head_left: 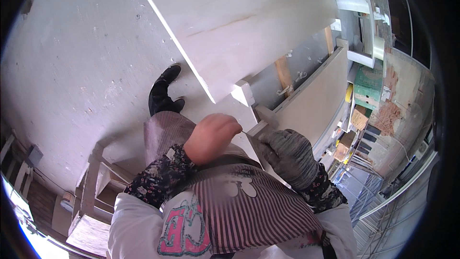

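My bare left hand [214, 139] is in front of my body, its fingers curled closed. Its fingertips meet the upper corner of a thin, flat grey piece [258, 149]; whether they hold anything more is hidden. My right hand [291, 158] wears a grey knitted glove and is closed around the other side of that piece. The exact kind of the piece cannot be made out. Just beyond my hands lies a large pale board [239, 24] with a white edge and a faint brownish streak. Striped apron cloth [263, 211] hangs beneath both hands.
A white block [243, 93] sits at the board's near corner. Another pale panel [314, 86] stands to the right, near wooden strips [283, 74]. A green crate [368, 86] and small cartons [358, 117] are farther right. A wooden stool-like frame [88, 187] stands at left on the grey floor [81, 67].
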Demonstrator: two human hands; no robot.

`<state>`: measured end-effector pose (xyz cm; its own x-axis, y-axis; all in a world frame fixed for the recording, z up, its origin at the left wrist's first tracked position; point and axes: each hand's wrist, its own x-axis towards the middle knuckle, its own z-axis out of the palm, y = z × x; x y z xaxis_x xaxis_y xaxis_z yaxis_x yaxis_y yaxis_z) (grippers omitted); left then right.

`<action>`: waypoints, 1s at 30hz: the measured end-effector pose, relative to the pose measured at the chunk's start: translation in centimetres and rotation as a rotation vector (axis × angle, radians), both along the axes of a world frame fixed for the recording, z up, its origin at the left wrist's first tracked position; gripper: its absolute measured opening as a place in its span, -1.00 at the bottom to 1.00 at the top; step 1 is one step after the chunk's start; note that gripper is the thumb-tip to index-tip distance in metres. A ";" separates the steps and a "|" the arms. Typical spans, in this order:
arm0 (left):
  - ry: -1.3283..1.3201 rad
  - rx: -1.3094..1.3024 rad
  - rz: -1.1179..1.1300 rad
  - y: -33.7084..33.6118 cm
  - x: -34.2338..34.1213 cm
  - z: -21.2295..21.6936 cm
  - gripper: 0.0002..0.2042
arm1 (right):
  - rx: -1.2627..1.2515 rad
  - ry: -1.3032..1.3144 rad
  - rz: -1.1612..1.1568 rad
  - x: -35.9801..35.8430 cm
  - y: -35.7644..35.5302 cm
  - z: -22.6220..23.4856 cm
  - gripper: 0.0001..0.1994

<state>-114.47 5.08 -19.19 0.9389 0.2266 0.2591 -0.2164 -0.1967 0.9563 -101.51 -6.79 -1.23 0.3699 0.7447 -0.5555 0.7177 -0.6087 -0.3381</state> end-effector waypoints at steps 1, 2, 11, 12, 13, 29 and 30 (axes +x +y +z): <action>-0.018 0.003 -0.005 -0.2 -0.2 -0.3 -0.78 | -0.023 -0.015 0.054 0.2 0.1 0.1 -0.78; -0.025 0.003 -0.022 -0.5 -0.5 -0.5 -0.77 | -0.019 -0.018 0.102 0.3 0.1 0.1 -0.76; -0.051 0.023 -0.017 -1.9 -0.6 -1.4 -0.72 | -0.142 -0.019 0.459 2.0 1.6 0.2 -0.71; -0.042 0.023 -0.023 -2.0 -0.6 -1.5 -0.71 | -0.170 -0.027 0.490 2.0 1.7 0.2 -0.72; -0.053 0.015 -0.014 -2.1 -0.6 -1.5 -0.71 | -0.199 -0.035 0.520 2.1 1.9 0.3 -0.72; -0.135 -0.031 -0.032 -2.3 0.9 -2.8 -0.73 | -0.319 -0.119 0.570 2.1 2.9 1.0 -0.79; -0.119 -0.022 -0.053 -2.4 1.3 -2.9 -0.73 | -0.322 -0.130 0.578 2.2 2.9 0.9 -0.79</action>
